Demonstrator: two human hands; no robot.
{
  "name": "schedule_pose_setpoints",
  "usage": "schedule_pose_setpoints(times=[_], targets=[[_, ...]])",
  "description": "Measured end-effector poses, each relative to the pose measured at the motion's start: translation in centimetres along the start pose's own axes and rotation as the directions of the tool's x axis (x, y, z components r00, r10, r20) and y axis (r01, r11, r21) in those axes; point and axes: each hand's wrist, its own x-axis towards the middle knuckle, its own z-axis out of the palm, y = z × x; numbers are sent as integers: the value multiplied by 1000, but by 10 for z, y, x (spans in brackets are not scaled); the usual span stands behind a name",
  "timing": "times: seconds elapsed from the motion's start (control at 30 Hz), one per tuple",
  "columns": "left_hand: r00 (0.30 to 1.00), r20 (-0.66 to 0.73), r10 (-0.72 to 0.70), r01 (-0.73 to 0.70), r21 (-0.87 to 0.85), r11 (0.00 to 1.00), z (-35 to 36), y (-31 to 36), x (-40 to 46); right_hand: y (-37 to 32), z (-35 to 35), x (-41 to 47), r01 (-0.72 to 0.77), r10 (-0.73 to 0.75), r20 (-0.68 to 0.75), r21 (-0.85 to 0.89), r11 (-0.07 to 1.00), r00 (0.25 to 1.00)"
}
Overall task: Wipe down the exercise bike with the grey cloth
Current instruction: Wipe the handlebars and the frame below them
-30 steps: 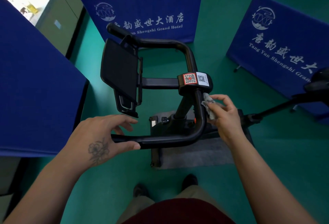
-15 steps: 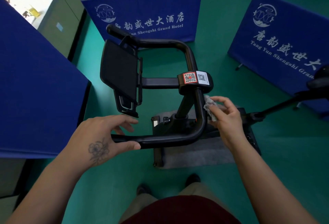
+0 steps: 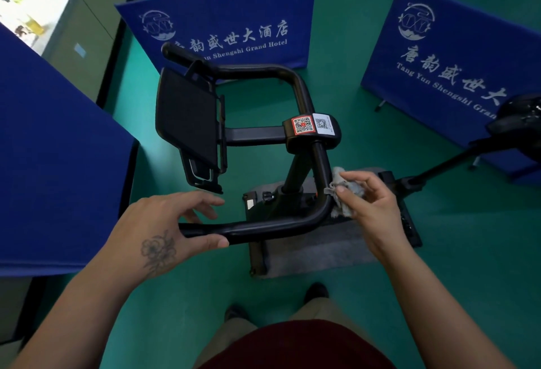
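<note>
Against the frame a second ago, the grey cloth is seen lower on the exercise bike, pinched by the right hand against the handlebar's right bend, while the left hand is kept wrapped around the near bar. Blue hotel banners are noted standing on the green floor around the bike. The saddle is cut off at the right edge.

Right hand with grey cloth against handlebar; left hand on the near grip.
</note>
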Motion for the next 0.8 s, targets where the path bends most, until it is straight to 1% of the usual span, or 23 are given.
schedule_pose_setpoints(times=[0.13, 0.27, 0.4, 0.47, 0.57, 0.67, 0.73, 0.8], targets=[[1000, -1, 15, -15, -3, 1000, -1, 0, -1, -2, 6, 7, 38, -38, 5, -21, 999, 999], [1000, -8, 29, -29, -9, 1000, -1, -1, -2, 2, 5, -9, 36, -36, -20, -18, 999, 999], [999, -8, 43, -43, -2, 999, 1, -3, -1, 7, 4, -34, -45, 48, -42, 57, 997, 998], [999, -1, 46, -46, 0, 999, 0, -4, 0, 8, 5, -40, -73, 75, -43, 57, 996, 996], [998, 9, 58, -58, 15, 998, 0, -5, 1, 5, 6, -33, -38, 42, -66, 60, 997, 997], [998, 16, 61, -61, 12, 998, 0, -5, 1, 3, 9, -22, 1, 0, -99, 15, 1000, 995], [998, 26, 64, -65, 15, 998, 0, -6, 0, 3, 13, -21, -2, 2, -107, 3, 1000, 994], [996, 33, 79, -80, 28, 996, 0, -6, 0, 4, 16, -28, -19, 25, -116, 45, 999, 993]])
